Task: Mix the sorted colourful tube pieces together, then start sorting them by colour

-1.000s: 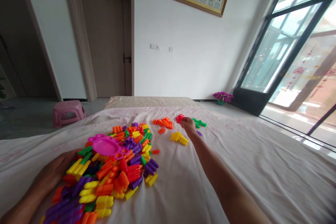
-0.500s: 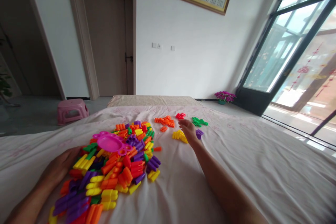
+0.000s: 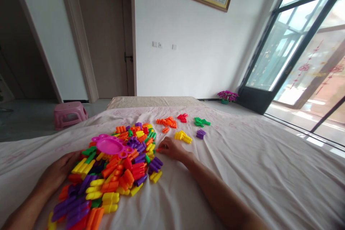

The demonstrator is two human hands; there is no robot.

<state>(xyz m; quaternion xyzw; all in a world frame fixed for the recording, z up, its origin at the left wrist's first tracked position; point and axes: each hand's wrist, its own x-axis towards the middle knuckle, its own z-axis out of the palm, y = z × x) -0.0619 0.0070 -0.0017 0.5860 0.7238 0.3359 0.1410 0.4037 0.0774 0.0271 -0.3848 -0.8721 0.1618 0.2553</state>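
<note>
A big heap of colourful plastic pieces [image 3: 110,187] lies on the cloth-covered surface, with a pink plastic dish [image 3: 110,145] on top. My left hand [image 3: 58,169] rests against the heap's left edge; its fingertips are hidden among the pieces. At the heap's right edge, my right hand [image 3: 171,148] has its fingers closed on a small orange piece [image 3: 159,150]. Beyond it lie small groups sorted by colour: orange [image 3: 167,122], red [image 3: 182,118], green [image 3: 201,122], yellow [image 3: 183,137] and purple [image 3: 201,134].
The pale cloth [image 3: 242,165] has creases and spreads wide to the right. On the floor at the left stands a pink stool [image 3: 70,113]. A pot of magenta flowers [image 3: 228,96] is by the glass door [image 3: 269,46].
My right hand has moved back and left, from beside the small groups to the orange piece near the heap. The view has shifted slightly. My left hand stays at the heap.
</note>
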